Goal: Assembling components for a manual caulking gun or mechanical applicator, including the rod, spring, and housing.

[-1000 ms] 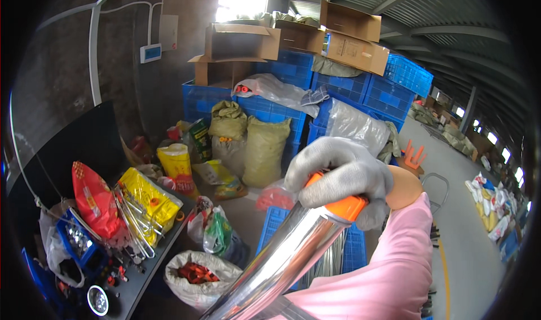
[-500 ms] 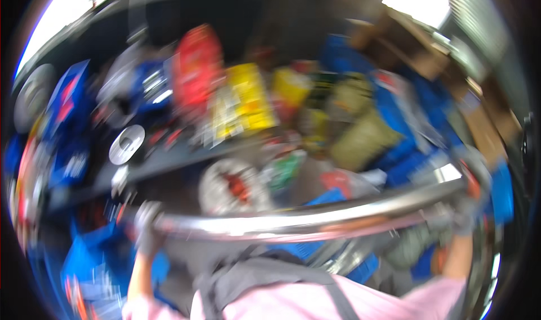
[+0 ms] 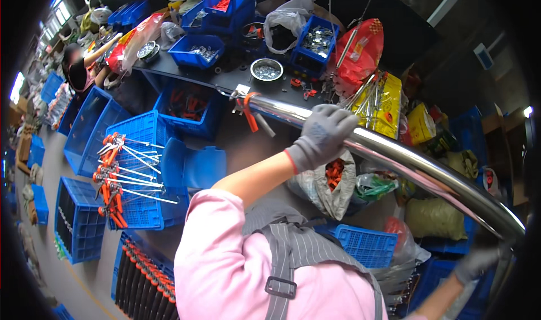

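A long shiny metal tube (image 3: 417, 157) runs slantwise in front of me, from the bench edge down to the lower right. My left hand (image 3: 327, 137), in a grey glove, is closed over its upper part. My right hand (image 3: 478, 263), also gloved, is at the tube's lower right end; its fingers are dark and partly blurred, but seem closed round that end. At the tube's upper left end are a metal fitting and an orange handle (image 3: 249, 112). The bench (image 3: 232, 82) lies just beyond that end.
On the bench stand a bowl of small metal parts (image 3: 266, 70) and blue bins (image 3: 196, 51). A blue crate (image 3: 141, 207) at left carries several orange-handled tools with long rods (image 3: 115, 176). A white sack of orange pieces (image 3: 332, 193) stands below the tube. Another person (image 3: 79, 69) is far left.
My view has swung left, bringing the crates and the other person into sight. The tube, roughly level before, now slants down to the right. My left hand is farther along it from its left end.
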Tool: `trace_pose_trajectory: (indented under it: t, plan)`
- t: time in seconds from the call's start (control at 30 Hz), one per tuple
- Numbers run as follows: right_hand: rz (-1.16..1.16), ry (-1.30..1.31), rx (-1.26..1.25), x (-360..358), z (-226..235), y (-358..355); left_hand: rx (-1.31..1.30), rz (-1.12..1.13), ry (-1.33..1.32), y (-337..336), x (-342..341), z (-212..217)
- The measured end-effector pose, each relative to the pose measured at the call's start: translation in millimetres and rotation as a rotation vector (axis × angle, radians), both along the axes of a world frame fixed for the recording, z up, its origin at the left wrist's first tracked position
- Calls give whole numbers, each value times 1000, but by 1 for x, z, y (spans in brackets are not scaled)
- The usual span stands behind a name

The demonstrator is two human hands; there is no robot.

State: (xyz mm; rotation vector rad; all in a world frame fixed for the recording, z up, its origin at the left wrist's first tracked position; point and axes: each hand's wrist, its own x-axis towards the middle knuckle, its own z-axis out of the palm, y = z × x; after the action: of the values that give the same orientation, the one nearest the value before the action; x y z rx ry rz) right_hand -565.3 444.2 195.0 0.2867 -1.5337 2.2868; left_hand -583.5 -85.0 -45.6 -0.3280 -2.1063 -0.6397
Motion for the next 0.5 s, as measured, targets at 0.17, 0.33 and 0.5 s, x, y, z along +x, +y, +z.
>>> trace_pose_trajectory:
  t: [0.17, 0.33, 0.5]
  plan:
    - [599, 193, -202, -59, -32, -31, -109, -29, 108, 50, -25, 46]
    - [466, 49, -337, -59, -48, 56, 228, 344, 210, 24, 19, 22]
    - [-48, 66, -207, 5, -52, 58, 1722, -385, -130, -109, 34, -92]
